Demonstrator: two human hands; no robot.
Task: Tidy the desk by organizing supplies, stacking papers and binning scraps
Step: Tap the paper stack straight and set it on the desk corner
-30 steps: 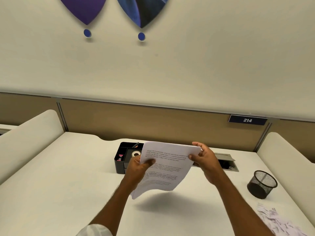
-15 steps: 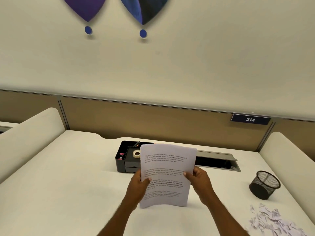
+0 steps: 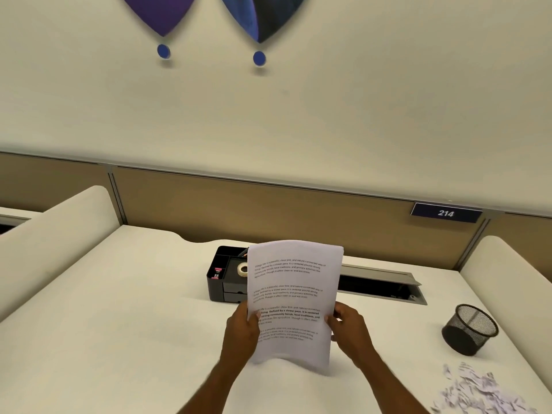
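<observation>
The person held a stack of printed papers (image 3: 294, 282) upright over the white desk (image 3: 104, 324), directly in front of the black desk organizer (image 3: 222, 282) and covering its right part. The left hand (image 3: 242, 333) gripped the left edge of the stack, with the thumb on the printed front and the other fingers behind the sheets. The right hand (image 3: 349, 330) gripped the right edge in the same way, thumb in front. The lower edge of the stack was bent a little and appeared to rest on the desk.

In the organizer lay a roll of white tape (image 3: 242, 268), and in its left compartment some small pink things, too small to name. To the right of the organizer, a grey cable tray (image 3: 379, 283) stood open in the desk. Further right of the organizer and nearer to the person stood a black mesh cup (image 3: 470, 328). A heap of white paper scraps (image 3: 475, 389) lay on the desk far right of the organizer, at the near edge.
</observation>
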